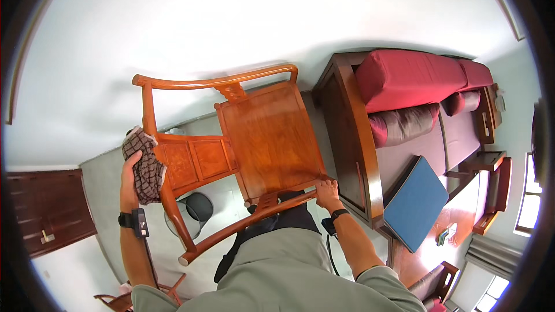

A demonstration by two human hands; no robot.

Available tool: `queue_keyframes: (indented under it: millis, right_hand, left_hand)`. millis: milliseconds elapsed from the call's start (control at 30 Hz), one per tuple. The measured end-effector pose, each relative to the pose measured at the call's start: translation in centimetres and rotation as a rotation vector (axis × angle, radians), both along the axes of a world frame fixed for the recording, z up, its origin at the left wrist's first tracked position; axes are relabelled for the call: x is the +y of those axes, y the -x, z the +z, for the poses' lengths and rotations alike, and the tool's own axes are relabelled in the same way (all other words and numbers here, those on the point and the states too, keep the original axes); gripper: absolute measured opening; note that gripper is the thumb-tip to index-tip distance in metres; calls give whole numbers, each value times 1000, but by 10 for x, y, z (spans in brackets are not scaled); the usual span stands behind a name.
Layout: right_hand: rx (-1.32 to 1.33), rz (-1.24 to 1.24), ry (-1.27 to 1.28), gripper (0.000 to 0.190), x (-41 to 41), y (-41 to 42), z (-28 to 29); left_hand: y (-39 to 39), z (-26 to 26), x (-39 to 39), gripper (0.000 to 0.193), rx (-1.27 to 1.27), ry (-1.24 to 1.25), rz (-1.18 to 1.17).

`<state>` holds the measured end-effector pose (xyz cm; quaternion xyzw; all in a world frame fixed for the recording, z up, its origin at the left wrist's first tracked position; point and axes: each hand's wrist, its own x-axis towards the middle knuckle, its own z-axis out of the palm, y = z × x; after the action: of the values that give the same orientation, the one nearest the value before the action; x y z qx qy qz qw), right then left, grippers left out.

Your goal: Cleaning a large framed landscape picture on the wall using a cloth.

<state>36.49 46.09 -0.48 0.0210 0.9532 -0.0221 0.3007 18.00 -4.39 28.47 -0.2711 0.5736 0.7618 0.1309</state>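
Directly before me is a wooden armchair (269, 138) with a polished reddish-brown seat, curved armrests and a panelled back splat (190, 160). On the left, my left hand (128, 177) holds a brown checked cloth (145, 169) against the top of the chair's back. The cloth hides part of the top rail, and most of my left fingers are out of sight. My right hand (327, 193) grips the front end of the near armrest (260, 215). Both wrists wear black straps with small devices.
A wooden sofa (347, 138) with red cushions (412, 80) stands right of the chair. A blue flat cushion (416, 206) leans at its front, near a wooden table (412, 255). A waste bin (199, 208) stands behind the chair back. A white wall (260, 17) runs along the far side.
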Motion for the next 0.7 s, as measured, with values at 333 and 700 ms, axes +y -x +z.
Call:
queue_keyframes:
  millis: [333,700]
  right_hand:
    - [-61,-20,-4,48,3,21,-6]
    - [16,-68,63,39,-4,86,-41]
  left_hand:
    - [12,-33,-50,43,225,-82,-95]
    - [5,-14,-22,58,459,-15,-44]
